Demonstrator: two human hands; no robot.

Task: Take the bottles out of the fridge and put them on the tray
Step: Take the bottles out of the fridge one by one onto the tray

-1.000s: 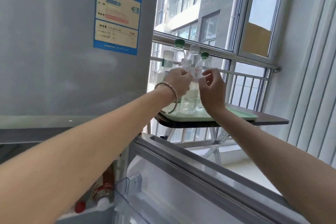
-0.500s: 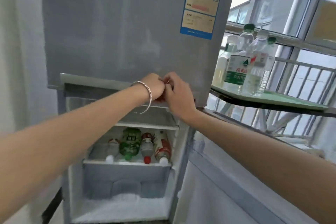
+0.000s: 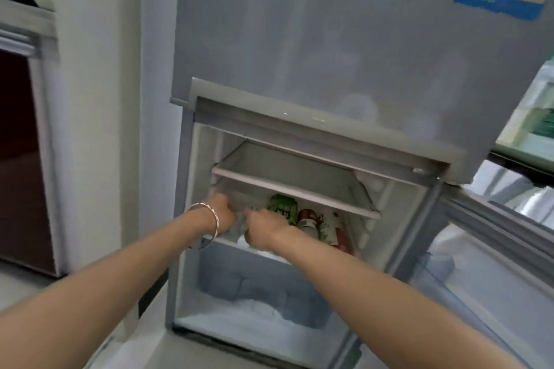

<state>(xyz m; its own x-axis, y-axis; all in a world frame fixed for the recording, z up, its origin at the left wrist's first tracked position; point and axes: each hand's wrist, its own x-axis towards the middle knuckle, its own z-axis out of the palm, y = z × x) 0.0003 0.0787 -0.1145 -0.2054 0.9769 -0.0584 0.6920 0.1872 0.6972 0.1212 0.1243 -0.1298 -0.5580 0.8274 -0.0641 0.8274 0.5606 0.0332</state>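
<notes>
Both my hands reach into the open lower compartment of the grey fridge (image 3: 329,39). My left hand (image 3: 223,214), with a bracelet on its wrist, and my right hand (image 3: 265,229) meet at a clear bottle (image 3: 241,223) lying at the left of the shelf. Blur and the hands themselves hide whether the fingers grip it. To the right lie a green bottle (image 3: 283,207), a red-labelled bottle (image 3: 307,223) and another bottle (image 3: 332,228). The pale green tray (image 3: 521,148) shows at the right edge, with blurred bottles standing on it.
The lower fridge door (image 3: 494,263) stands open to the right. A glass shelf (image 3: 293,189) hangs just above the bottles. Frost covers the compartment floor (image 3: 248,314). A dark red cabinet (image 3: 18,159) stands at the left, beyond a white wall.
My view swung from the tray by the window down to the fridge. Both hands left the bottles on the tray and dropped into the lower compartment.
</notes>
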